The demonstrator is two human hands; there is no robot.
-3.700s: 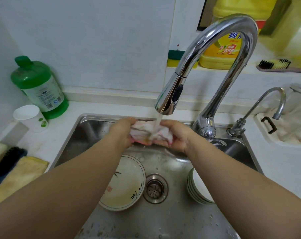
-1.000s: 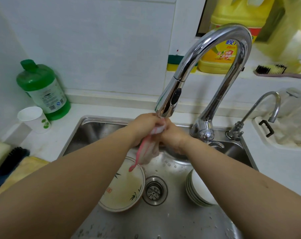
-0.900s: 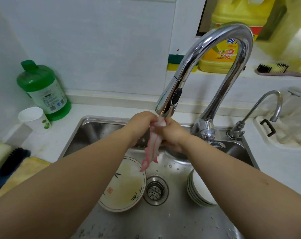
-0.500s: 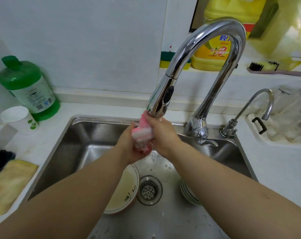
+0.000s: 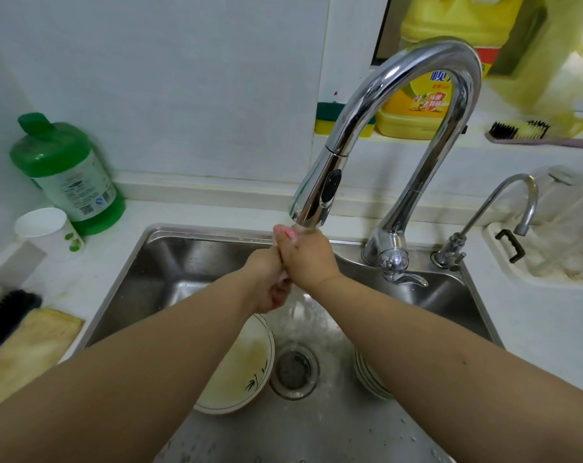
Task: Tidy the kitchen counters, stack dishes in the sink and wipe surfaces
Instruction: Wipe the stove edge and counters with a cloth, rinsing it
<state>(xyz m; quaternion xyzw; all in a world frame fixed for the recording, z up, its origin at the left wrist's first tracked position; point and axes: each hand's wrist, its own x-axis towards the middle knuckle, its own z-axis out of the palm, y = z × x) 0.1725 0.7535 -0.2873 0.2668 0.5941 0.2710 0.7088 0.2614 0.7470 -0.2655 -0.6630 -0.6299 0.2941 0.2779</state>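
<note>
Both my hands wring a pink and white cloth just under the spout of the tall chrome tap. My right hand grips its upper part, my left hand grips the part below, and the hands hide most of the cloth. Water runs from them down into the steel sink. On the sink floor lies a bamboo-patterned plate left of the drain, and a stack of white bowls right of it, partly under my right forearm.
A green bottle and a white cup stand at the counter's back left. A yellow cloth and a black brush lie at the left edge. Right of the sink are a small tap and a white drying tray.
The cloth, spread under the stream earlier, then hanging as a strip, is now bunched tight inside both fists. Squeezed water pours from them.
</note>
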